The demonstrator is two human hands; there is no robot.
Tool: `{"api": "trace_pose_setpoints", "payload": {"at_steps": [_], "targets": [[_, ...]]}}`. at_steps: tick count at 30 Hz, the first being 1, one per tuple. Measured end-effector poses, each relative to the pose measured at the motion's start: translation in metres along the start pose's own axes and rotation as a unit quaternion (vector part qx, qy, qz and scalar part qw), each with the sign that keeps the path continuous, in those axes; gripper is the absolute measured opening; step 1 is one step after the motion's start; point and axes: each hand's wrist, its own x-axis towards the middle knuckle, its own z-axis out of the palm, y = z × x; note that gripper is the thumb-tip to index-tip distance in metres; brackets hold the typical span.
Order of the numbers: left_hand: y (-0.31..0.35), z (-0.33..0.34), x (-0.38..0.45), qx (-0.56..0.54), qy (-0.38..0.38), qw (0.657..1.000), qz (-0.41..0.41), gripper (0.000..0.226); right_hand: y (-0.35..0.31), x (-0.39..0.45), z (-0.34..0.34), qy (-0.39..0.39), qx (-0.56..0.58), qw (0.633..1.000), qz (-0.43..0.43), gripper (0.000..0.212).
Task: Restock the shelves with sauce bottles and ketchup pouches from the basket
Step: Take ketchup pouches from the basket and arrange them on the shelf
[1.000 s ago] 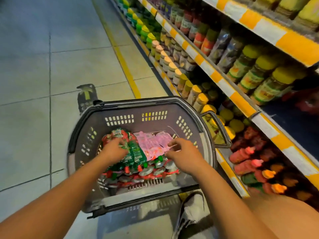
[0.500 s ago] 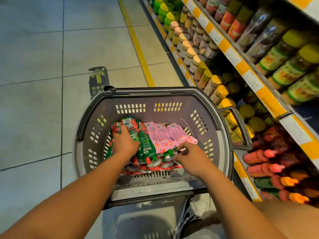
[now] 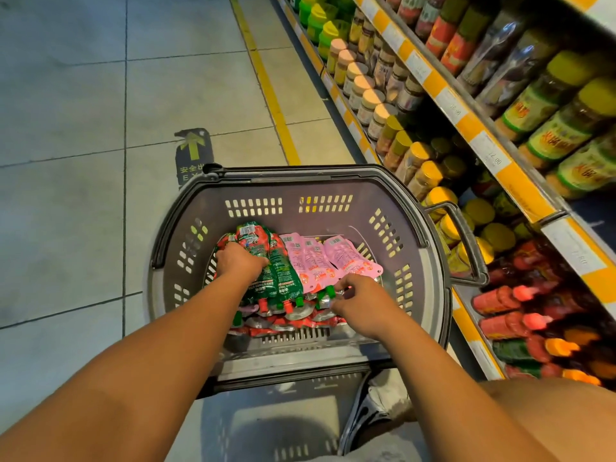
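Observation:
A grey plastic basket [image 3: 293, 185] stands on the floor in front of me, holding green and red ketchup pouches [image 3: 281, 278] on the left and pink pouches [image 3: 320, 258] on the right, over several more pouches below. My left hand [image 3: 238, 263] lies on the green pouches with its fingers curled over their left side. My right hand [image 3: 361, 300] pinches the capped spouts at the near end of the pink pouches. Red sauce bottles [image 3: 506, 300] lie on the bottom shelf at right.
Shelves [image 3: 466, 125] with jars and bottles run along the right side, edged with yellow and white price strips. The basket's side handle [image 3: 466, 241] points toward them. A second basket [image 3: 286, 425] sits under the first. Tiled floor with a yellow line and an arrow sticker [image 3: 193, 155] lies beyond.
My right hand has slid back from the pink pouches' middle to their spout end. My left hand stays on the green pouches. The view has tilted up and right.

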Motion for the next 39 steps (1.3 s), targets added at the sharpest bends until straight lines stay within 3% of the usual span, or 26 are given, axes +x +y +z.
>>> {"api": "trace_pose_setpoints", "payload": {"at_steps": [8,10,12,15,19,21,22,24,26,31,34,36,37,39], "targets": [[-0.007,0.003,-0.017,-0.015,0.036,0.997,0.066,0.013,0.005,-0.006,-0.002,0.009,-0.009,1.0,0.015,0.025],[-0.007,-0.005,-0.023,-0.051,0.03,0.995,0.082,0.015,0.005,-0.007,-0.002,0.016,-0.022,1.0,0.009,0.026],[-0.004,-0.013,-0.028,-0.094,0.016,0.991,0.099,0.033,0.004,-0.009,-0.003,0.026,-0.046,0.999,-0.004,0.032],[0.004,-0.033,-0.045,-0.171,-0.089,0.976,0.101,0.038,0.0,-0.01,-0.005,0.042,-0.078,0.996,-0.029,0.055],[0.016,-0.057,-0.075,-0.175,-0.259,0.944,0.106,0.007,-0.008,-0.015,-0.004,0.071,-0.137,0.985,-0.078,0.091],[0.024,-0.065,-0.085,-0.165,-0.326,0.924,0.115,0.021,-0.011,-0.016,-0.002,0.085,-0.156,0.978,-0.112,0.1],[0.029,-0.066,-0.091,-0.184,-0.369,0.904,0.111,0.023,-0.012,-0.015,-0.001,0.089,-0.165,0.973,-0.134,0.098],[0.036,-0.067,-0.101,-0.215,-0.446,0.862,0.114,0.007,-0.012,-0.014,-0.001,0.082,-0.175,0.966,-0.172,0.083],[0.04,-0.066,-0.11,-0.249,-0.463,0.844,0.106,0.016,-0.011,-0.015,-0.003,0.073,-0.147,0.972,-0.17,0.069],[0.037,-0.064,-0.106,-0.298,-0.451,0.835,0.108,0.027,-0.003,-0.019,-0.013,0.105,-0.114,0.98,-0.124,0.036],[0.032,-0.046,-0.083,-0.265,-0.331,0.897,0.125,0.019,0.0,-0.022,-0.018,0.124,-0.049,0.987,-0.086,0.036],[0.019,-0.029,-0.063,-0.17,-0.189,0.949,0.187,0.005,-0.001,-0.024,-0.023,0.139,0.036,0.988,-0.064,0.033],[0.012,-0.023,-0.055,-0.102,-0.14,0.957,0.231,0.011,-0.001,-0.025,-0.026,0.144,0.071,0.985,-0.055,0.029],[-0.004,-0.011,-0.041,0.054,-0.121,0.941,0.313,0.038,0.0,-0.027,-0.03,0.155,0.12,0.979,-0.047,0.024]]}}
